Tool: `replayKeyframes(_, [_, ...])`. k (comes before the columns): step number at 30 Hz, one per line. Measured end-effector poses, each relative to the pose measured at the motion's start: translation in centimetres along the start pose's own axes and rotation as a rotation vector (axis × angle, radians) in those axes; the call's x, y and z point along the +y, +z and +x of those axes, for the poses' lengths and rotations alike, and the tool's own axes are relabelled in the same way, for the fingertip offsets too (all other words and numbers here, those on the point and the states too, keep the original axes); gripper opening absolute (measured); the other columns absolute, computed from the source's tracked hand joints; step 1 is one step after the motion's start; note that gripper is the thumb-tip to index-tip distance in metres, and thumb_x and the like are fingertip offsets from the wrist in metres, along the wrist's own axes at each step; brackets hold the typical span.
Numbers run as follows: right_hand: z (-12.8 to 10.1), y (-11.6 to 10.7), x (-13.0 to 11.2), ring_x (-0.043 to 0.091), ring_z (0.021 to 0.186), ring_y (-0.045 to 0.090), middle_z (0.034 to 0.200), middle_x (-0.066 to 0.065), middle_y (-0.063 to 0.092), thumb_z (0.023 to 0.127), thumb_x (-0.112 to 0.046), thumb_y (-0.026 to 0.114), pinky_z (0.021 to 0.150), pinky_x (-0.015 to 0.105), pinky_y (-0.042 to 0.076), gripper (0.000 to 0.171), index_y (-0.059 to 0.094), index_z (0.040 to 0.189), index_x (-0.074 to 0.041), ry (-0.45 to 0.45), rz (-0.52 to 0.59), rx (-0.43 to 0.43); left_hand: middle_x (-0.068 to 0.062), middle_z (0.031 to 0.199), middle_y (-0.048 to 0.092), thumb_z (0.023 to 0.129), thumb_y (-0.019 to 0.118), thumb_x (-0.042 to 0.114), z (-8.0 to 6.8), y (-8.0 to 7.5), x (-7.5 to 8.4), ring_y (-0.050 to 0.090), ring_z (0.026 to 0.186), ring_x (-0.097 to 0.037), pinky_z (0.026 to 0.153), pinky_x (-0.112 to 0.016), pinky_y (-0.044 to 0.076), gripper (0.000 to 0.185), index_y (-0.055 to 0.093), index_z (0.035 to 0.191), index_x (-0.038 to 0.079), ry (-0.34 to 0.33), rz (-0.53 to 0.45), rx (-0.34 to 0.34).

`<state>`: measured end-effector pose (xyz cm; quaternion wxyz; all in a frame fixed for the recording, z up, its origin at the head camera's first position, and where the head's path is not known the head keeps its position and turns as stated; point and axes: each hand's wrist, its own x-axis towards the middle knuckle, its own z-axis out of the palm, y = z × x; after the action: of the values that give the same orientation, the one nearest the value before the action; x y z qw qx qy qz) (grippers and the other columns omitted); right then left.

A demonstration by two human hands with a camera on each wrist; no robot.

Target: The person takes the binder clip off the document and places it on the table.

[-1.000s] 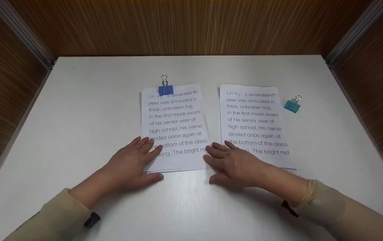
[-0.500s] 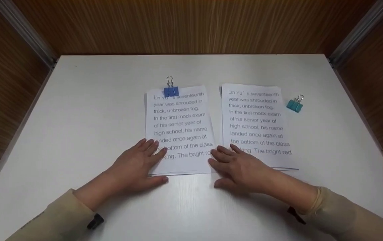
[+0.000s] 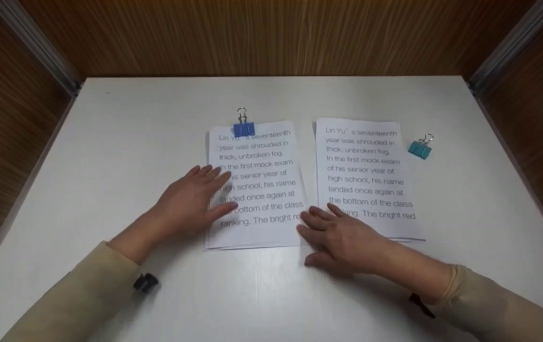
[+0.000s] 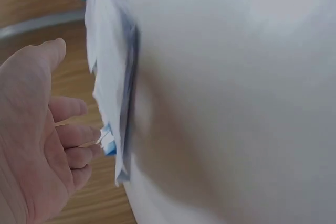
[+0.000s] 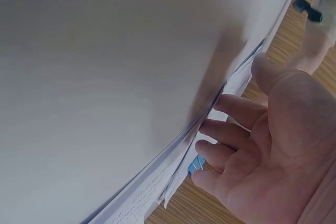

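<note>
Two stacks of printed paper lie side by side on the white table. A blue binder clip [image 3: 244, 129] is fixed to the top edge of the left paper stack [image 3: 262, 185]. My left hand [image 3: 188, 199] is over that stack's left edge, fingers relaxed and spread; the left wrist view shows its palm [image 4: 31, 135] with nothing in it. My right hand [image 3: 347, 240] has its fingertips at the lower right corner of the left stack and overlaps the lower left of the right paper stack [image 3: 364, 175]. In the right wrist view its fingers [image 5: 226, 132] are loosely extended along the sheets.
A teal binder clip [image 3: 420, 148] lies on the white table [image 3: 271, 294] to the right of the right stack. Wood-grain panels [image 3: 271, 38] stand behind the table and at both sides.
My left hand has moved up along the left stack's edge. The left stack has shifted slightly right in the head view, as the whole view drifts a little. My right hand stays by the same corner.
</note>
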<state>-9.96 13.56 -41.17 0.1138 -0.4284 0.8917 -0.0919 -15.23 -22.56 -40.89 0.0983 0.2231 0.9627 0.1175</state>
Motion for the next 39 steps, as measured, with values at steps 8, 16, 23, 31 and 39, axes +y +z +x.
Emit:
replayKeyframes(8, [0.1, 0.2, -0.1, 0.038, 0.153, 0.038, 0.162, 0.017, 0.045, 0.102, -0.051, 0.067, 0.127, 0.059, 0.021, 0.069, 0.056, 0.154, -0.007, 0.037, 0.020, -0.018, -0.015, 0.174, 0.025, 0.101, 0.047, 0.075, 5.3, -1.7, -3.7, 0.020, 0.160, -0.041, 0.127, -0.060, 0.019, 0.095, 0.022, 0.171, 0.016, -0.124, -0.197, 0.024])
replayKeyframes(16, [0.2, 0.4, -0.1, 0.038, 0.153, 0.038, 0.162, 0.017, 0.046, 0.101, -0.053, 0.067, 0.127, 0.059, 0.021, 0.070, 0.056, 0.154, -0.008, 0.031, 0.015, -0.015, -0.015, 0.176, 0.019, 0.099, 0.051, 0.072, 8.0, -0.3, -6.9, 0.014, 0.162, -0.036, 0.129, -0.055, 0.014, 0.096, 0.017, 0.172, 0.019, -0.196, -0.350, 0.041])
replayKeyframes(23, [0.3, 0.3, -0.1, 0.038, 0.153, 0.038, 0.162, 0.017, 0.046, 0.102, -0.052, 0.066, 0.127, 0.059, 0.022, 0.070, 0.056, 0.154, -0.007, 0.036, 0.014, -0.024, -0.012, 0.177, 0.013, 0.099, 0.053, 0.071, 8.8, 0.3, -8.1, 0.002, 0.164, -0.034, 0.130, -0.057, 0.008, 0.097, 0.012, 0.173, 0.022, -0.229, -0.412, 0.055])
replayKeyframes(31, [0.2, 0.3, 0.0, 0.038, 0.153, 0.039, 0.162, 0.017, 0.046, 0.102, -0.050, 0.066, 0.126, 0.059, 0.024, 0.068, 0.056, 0.154, -0.007, 0.027, -0.005, -0.020, -0.011, 0.178, 0.006, 0.099, 0.051, 0.072, 9.7, 0.4, -7.9, -0.007, 0.163, -0.037, 0.128, -0.063, 0.004, 0.095, 0.011, 0.173, 0.028, -0.197, -0.374, 0.001])
replayKeyframes(39, [0.1, 0.2, 0.0, 0.037, 0.154, 0.037, 0.163, 0.015, 0.045, 0.101, -0.052, 0.066, 0.127, 0.058, 0.022, 0.070, 0.056, 0.155, -0.009, 0.041, 0.001, -0.015, -0.015, 0.178, 0.002, 0.099, 0.053, 0.073, 9.7, -0.1, -7.6, -0.009, 0.162, -0.039, 0.127, -0.065, 0.005, 0.090, 0.016, 0.171, 0.035, -0.173, -0.420, -0.054])
